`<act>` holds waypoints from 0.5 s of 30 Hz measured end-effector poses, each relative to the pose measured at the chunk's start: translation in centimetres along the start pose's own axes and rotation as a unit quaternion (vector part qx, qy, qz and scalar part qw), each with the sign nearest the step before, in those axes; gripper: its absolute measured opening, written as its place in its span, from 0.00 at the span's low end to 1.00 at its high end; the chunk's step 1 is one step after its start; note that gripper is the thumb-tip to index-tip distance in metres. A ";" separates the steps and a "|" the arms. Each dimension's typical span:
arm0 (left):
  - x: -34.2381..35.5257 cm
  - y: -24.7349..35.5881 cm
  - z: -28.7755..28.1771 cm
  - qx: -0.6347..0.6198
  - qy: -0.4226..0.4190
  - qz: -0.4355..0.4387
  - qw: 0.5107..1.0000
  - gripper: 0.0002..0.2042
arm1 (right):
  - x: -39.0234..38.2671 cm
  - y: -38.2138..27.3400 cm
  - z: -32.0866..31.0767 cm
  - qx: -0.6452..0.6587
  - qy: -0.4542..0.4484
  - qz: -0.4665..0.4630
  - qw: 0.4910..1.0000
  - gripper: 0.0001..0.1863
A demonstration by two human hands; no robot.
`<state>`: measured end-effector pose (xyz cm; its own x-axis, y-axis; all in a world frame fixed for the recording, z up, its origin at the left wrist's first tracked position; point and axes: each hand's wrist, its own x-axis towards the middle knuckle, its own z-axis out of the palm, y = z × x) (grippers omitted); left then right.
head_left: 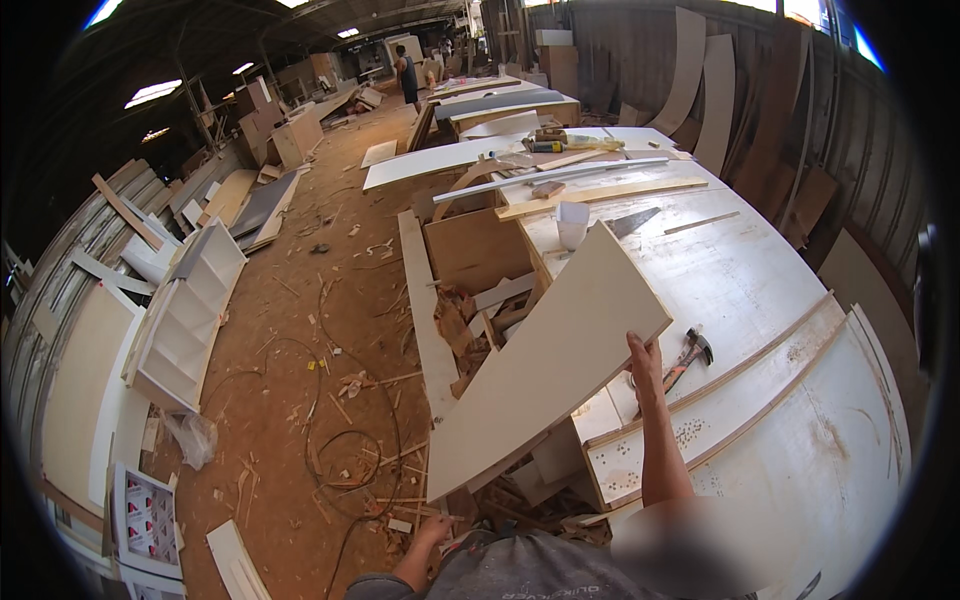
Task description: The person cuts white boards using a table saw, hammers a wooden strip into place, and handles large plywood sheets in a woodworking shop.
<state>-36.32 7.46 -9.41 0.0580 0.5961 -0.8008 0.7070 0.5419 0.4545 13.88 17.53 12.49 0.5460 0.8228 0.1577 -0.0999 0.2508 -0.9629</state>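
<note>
A large pale flat board [550, 365] is tilted across the gap beside the workbench, its upper end over the bench top. My right hand [645, 362] is closed round the board's right edge, near its upper corner. Low in the picture, my left hand [432, 530] is just below the board's lower corner, its fingers curled; what they hold, if anything, is too small to make out. A claw hammer [690, 358] lies on the bench right beside my right hand. Behind the board's upper end is a white plastic cup [573, 225], with a handsaw blade [634, 221] close by.
Wood strips [610, 197] and bottles [550, 140] lie on the workbench [745, 255]. Scraps and a looped cable [350, 460] litter the dirt floor. A white shelf unit [190, 320] stands left. Panels [715, 100] lean on the right wall. Another person [407, 78] stands far back.
</note>
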 end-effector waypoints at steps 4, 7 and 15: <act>-0.1 0.1 0.4 0.019 0.002 -0.007 1.000 0.24 | 0.4 0.6 -0.4 -0.012 0.009 -0.021 1.000 0.25; 0.0 0.2 0.3 0.024 -0.003 -0.011 1.000 0.25 | 0.5 0.9 -0.5 -0.011 0.010 -0.030 0.999 0.25; -0.3 0.5 0.6 0.020 -0.004 -0.018 1.000 0.24 | 1.1 2.0 -1.3 -0.018 0.004 -0.027 0.999 0.24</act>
<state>-35.51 7.19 -9.19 0.0384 0.5715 -0.8197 0.7364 0.5384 0.4098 15.33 18.32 10.45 0.5561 0.8046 0.2083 -0.0403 0.2764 -0.9602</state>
